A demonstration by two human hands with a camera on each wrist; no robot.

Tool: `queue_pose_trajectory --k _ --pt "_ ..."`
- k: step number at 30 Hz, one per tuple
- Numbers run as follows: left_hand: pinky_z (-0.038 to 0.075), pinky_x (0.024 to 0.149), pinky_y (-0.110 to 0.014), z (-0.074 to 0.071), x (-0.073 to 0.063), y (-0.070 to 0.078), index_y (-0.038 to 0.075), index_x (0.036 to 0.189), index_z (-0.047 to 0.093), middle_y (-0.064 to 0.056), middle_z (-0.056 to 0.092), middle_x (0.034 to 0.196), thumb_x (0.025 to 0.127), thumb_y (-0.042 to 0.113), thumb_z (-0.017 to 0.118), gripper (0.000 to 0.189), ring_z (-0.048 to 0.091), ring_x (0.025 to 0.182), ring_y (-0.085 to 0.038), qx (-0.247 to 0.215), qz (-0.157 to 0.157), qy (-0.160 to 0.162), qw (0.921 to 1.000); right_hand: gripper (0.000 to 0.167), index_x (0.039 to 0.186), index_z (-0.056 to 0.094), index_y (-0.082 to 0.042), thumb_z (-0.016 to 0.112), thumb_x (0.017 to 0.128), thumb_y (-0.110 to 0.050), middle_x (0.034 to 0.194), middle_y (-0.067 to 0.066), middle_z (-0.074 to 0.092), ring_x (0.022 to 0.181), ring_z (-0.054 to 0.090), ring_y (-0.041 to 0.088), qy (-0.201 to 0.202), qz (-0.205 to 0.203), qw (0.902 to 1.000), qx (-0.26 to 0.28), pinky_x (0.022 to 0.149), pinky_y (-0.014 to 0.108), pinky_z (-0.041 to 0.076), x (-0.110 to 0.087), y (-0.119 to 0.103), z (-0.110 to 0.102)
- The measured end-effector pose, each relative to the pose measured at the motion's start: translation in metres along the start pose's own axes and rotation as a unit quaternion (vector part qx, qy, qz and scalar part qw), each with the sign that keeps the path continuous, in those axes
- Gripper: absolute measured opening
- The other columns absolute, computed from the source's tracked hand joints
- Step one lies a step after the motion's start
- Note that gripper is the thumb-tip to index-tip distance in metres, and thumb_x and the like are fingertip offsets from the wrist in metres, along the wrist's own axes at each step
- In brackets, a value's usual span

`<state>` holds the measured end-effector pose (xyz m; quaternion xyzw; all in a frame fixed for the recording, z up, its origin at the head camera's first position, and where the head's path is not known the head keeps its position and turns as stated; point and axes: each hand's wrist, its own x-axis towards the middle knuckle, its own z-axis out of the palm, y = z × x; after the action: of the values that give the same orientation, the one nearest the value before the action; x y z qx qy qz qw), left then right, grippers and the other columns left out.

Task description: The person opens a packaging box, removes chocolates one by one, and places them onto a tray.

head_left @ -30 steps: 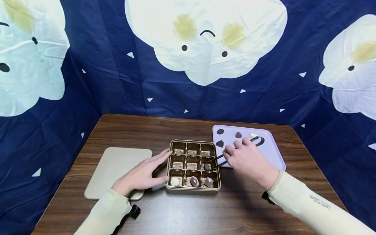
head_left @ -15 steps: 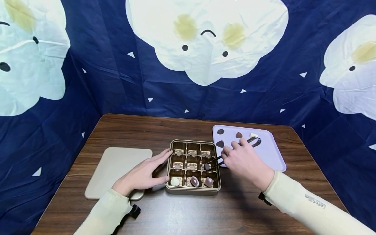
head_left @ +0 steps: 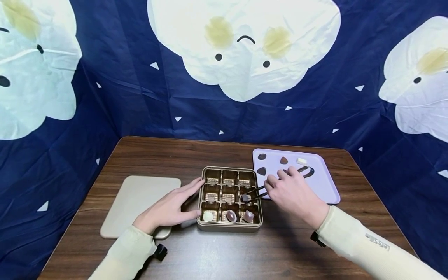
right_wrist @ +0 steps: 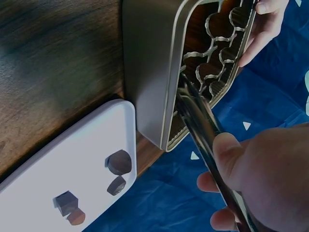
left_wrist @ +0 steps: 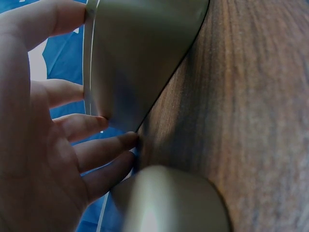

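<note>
My right hand (head_left: 292, 192) grips a pair of dark metal tongs (head_left: 258, 189), also seen in the right wrist view as long shiny tongs (right_wrist: 203, 125). Their tips reach into the right compartment of the middle row of a gold box (head_left: 229, 228), around a small dark cube-shaped chocolate (head_left: 244, 198). My left hand (head_left: 169, 206) has its fingers stretched out, with thumb and fingertips against the box's left side. Along the box's front row lie a white chocolate (head_left: 208, 216), a brownish oval chocolate (head_left: 231, 216) and a pinkish chocolate (head_left: 249, 216).
Right behind the box, a lilac tray (head_left: 327, 186) carries several chocolates, among them a dark oval one (head_left: 261, 156), a brown one (head_left: 284, 160) and a white one (head_left: 301, 161). A beige lid (head_left: 140, 202) lies on the wooden table (head_left: 217, 256), partly under my left hand.
The arms of the tongs have come closer together, and my right hand has shifted slightly left. My left hand and the box stay in place.
</note>
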<state>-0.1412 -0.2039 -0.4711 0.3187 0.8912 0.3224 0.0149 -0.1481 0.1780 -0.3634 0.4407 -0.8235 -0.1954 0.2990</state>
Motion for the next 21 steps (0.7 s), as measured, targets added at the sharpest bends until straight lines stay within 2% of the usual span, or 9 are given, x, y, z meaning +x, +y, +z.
queue_pose_trajectory --k 11,16,21 --pt "0.037 0.119 -0.06 0.0012 -0.0034 0.0015 0.012 0.167 0.03 -0.021 0.03 0.169 0.094 0.046 0.074 0.092 0.039 0.15 -0.039 0.001 0.001 0.0 1.0 0.033 0.081 0.065 -0.009 0.035 0.095 -0.007 0.075 0.001 0.054 0.065 0.051 0.025 0.013 0.01 0.9998 0.013 0.061 0.039 0.038 -0.0056 -0.0018 0.0012" --pt "0.036 0.117 -0.065 0.0018 -0.0028 0.0014 0.013 0.167 0.029 -0.02 0.03 0.17 0.094 0.048 0.073 0.092 0.04 0.15 -0.04 0.006 -0.001 0.002 1.0 0.034 0.084 0.067 -0.008 0.035 0.095 -0.006 0.075 0.001 0.054 0.066 0.051 0.026 0.021 0.02 0.9994 0.017 0.061 0.04 0.039 -0.0078 -0.0001 0.0013" --pt "0.035 0.117 -0.067 0.0002 -0.0007 0.0016 0.013 0.167 0.03 -0.02 0.03 0.17 0.094 0.049 0.073 0.092 0.039 0.151 -0.039 0.006 -0.002 0.002 1.0 0.034 0.088 0.068 -0.008 0.035 0.096 -0.007 0.076 0.001 0.054 0.067 0.051 0.025 0.012 0.026 0.9994 0.016 0.061 0.039 0.039 -0.0095 0.0038 -0.0005"
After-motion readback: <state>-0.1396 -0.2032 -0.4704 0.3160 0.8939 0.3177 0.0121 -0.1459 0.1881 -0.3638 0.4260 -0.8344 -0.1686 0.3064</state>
